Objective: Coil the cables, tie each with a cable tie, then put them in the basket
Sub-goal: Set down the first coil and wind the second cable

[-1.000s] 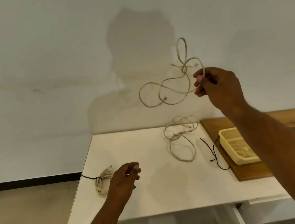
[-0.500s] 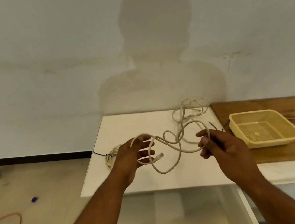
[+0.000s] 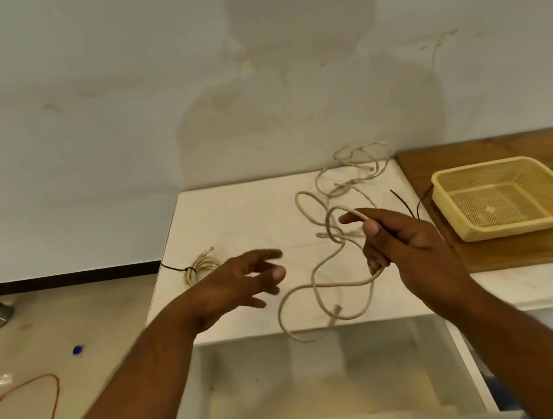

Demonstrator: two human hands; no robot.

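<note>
While the right hand (image 3: 406, 246) is closed round a beige cable (image 3: 315, 287), thumb & index pinching a bend of it up top w/ the rest of the fingers curled over a lower stretch, the left hand (image 3: 242, 282) hangs open beside it, fingers spread, touching nothing; cable droops from the right fist in loose loops, lowest loop sagging past the front edge of the white table (image 3: 235, 221), its plug end (image 3: 337, 309) dangling near that edge; a thin dark strand, prob. a cable tie, seems to run under the right fingers, but can't tell for sure; behind the hands, a second loose beige cable (image 3: 353, 166) lies tangled at the table's back right, near the wall; whether it joins the held one is unclear; two black cable ties (image 3: 403, 203) lie at the table's right edge, just beside the basket (image 3: 498, 232); basket is pale yellow mesh, sits on a wooden board (image 3: 469, 156) to the right, nothing in it; left of the left hand, a coiled cable bundle (image 3: 202, 267) already bound w/ a black tie rests near the table's left edge; on the floor to the left, an orange wire (image 3: 46, 407) & a small blue bit (image 3: 77, 349).
</note>
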